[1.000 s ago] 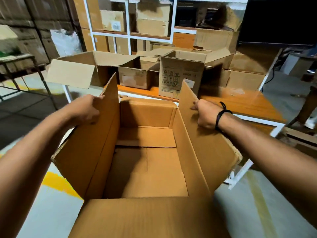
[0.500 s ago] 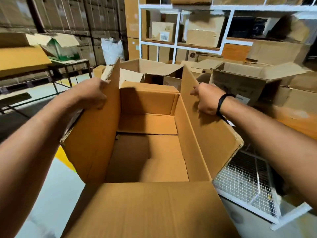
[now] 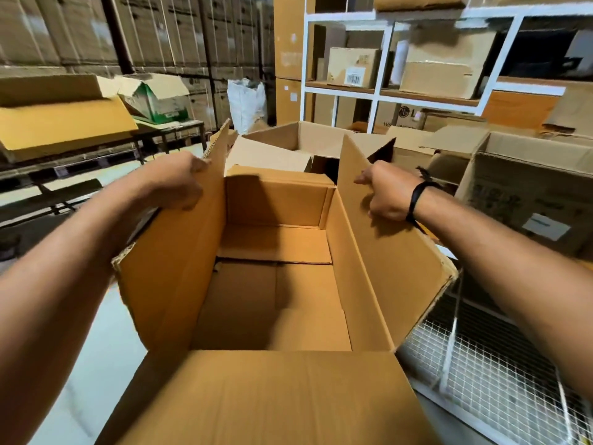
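The cardboard box [image 3: 276, 303] hangs between the fingers, held only by its side flaps [image 3: 394, 268]: left hand [image 3: 178, 186] curled round one, right hand [image 3: 390, 199] pinching the other. A flap may buckle or tear, tipping the box against the open carton [image 3: 298, 141] beyond the fingers

Dim warm light, motion blur, wide-angle edge distortion

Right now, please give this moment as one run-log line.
left hand: grips left flap | right hand: grips right flap | box: open, empty
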`<state>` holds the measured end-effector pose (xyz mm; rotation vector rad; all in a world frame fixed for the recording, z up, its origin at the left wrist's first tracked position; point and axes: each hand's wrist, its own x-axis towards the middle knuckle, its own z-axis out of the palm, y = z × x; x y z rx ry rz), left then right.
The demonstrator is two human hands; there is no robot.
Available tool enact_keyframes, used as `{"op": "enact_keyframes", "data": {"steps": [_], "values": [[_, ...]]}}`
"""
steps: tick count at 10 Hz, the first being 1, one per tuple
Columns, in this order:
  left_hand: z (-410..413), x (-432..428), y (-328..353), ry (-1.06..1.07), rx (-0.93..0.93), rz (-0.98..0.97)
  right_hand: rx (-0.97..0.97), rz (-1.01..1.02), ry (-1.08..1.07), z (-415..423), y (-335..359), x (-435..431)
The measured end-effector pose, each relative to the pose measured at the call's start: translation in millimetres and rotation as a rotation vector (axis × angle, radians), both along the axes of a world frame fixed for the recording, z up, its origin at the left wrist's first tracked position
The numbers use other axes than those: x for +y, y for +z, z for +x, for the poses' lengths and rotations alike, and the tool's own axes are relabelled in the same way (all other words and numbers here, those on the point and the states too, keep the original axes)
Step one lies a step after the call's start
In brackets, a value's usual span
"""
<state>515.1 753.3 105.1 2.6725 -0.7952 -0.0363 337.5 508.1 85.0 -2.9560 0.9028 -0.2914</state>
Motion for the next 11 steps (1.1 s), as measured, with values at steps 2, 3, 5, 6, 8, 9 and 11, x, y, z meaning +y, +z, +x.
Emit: {"op": "enact_keyframes", "data": {"steps": [2, 3, 5, 6, 8, 9, 11], "values": [[37, 3, 11, -0.041, -0.016, 0.005, 0.011, -0.009, 0.004, 39, 12, 7], [62, 11, 15, -0.087, -0.002, -0.023, 0.006, -0.017, -0.032, 51, 17, 18], [115, 48, 30, -0.169, 0.013, -0.087, -0.018, -0.027, -0.133, 81, 29, 53], [141, 67, 37, -0.194, 0.022, -0.153, -0.063, -0.041, -0.174, 89, 37, 69], [185, 93, 45, -0.242, 0.033, -0.251, -0.108, -0.042, -0.26, 110, 40, 93], [198, 100, 41, -0.293, 0.083, -0.329, -0.133, -0.074, -0.255, 114, 51, 101], [231, 91, 46, -0.364, 0.045, -0.301, -0.138, -0.138, -0.26, 129, 64, 104]]}}
